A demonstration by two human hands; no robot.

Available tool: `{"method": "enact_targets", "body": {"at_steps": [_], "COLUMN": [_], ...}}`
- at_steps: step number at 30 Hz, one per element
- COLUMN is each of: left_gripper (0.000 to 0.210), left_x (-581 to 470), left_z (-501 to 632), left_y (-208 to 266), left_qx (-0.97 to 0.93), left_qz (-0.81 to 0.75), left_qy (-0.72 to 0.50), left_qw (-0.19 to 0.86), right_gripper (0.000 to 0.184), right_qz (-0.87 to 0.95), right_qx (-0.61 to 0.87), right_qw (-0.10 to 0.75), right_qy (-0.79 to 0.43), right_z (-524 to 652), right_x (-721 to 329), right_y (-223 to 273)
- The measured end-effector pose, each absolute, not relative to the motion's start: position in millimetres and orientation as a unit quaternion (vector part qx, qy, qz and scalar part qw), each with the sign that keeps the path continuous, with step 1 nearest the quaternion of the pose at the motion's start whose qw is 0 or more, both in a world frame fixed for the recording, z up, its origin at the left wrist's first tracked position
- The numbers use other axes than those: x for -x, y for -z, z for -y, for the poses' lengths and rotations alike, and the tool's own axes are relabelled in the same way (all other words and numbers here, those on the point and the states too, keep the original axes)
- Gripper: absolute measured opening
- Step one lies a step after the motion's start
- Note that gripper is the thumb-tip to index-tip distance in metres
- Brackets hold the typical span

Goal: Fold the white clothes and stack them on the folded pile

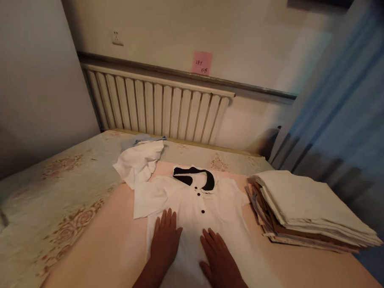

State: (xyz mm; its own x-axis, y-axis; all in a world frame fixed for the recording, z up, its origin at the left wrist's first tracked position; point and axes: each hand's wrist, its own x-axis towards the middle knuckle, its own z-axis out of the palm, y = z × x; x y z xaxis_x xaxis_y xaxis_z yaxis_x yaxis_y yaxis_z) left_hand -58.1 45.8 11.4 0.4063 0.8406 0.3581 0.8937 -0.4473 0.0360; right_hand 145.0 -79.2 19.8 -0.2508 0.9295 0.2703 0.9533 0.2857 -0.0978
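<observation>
A white short-sleeved shirt point(189, 229) with a black collar point(209, 180) and black buttons lies spread out, collar away from me, on a pink cloth point(101, 245). My left hand point(165, 238) rests flat on the left side of its front, fingers stretched out. On the right side, below the buttons, my right hand point(217, 255) lies palm down with its fingers extended. Neither hand grips anything. The lower part of the shirt runs out of view beneath my forearms.
A crumpled white garment point(138, 161) lies beyond the left sleeve, with a bluish cloth point(150, 140) behind it. To the right is a stack of folded fabric point(312, 202). A radiator point(158, 103) stands behind the flowered bed cover point(69, 175); a blue curtain point(340, 112) hangs at right.
</observation>
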Motion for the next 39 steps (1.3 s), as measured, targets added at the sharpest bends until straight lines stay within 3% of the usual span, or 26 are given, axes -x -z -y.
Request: {"method": "enact_targets", "body": {"at_steps": [8, 13, 16, 19, 21, 27, 39], "left_gripper": [0.050, 0.050, 0.049, 0.048, 0.049, 0.050, 0.051], "left_x": [58, 59, 59, 59, 58, 56, 53], "left_z": [-57, -62, -61, -60, -60, -62, -63], "left_y": [-10, -4, -5, -8, -8, -6, -9], "left_qx": [0.829, 0.827, 0.829, 0.825, 0.822, 0.820, 0.815], "left_qz": [0.522, 0.513, 0.508, 0.517, 0.522, 0.532, 0.545], "left_qy": [0.182, 0.211, 0.217, 0.219, 0.219, 0.209, 0.199], "left_qw": [0.082, 0.090, 0.082, 0.068, 0.059, 0.030, 0.006], "right_gripper": [0.070, 0.040, 0.023, 0.021, 0.022, 0.020, 0.018], "right_qz": [0.807, 0.762, 0.694, 0.669, 0.679, 0.736, 0.738], "right_qx": [0.562, 0.578, 0.645, 0.683, 0.699, 0.665, 0.662], "right_qw": [0.164, 0.277, 0.318, 0.292, 0.225, 0.125, 0.133], "right_qy": [0.076, 0.087, 0.022, 0.003, 0.018, 0.019, 0.000], "right_z": [79, 50, -2, -64, -98, -152, -175], "right_x": [-147, -156, -164, -171, -175, -184, -198], "right_y": [-14, -29, -55, -78, -85, -74, -73]}}
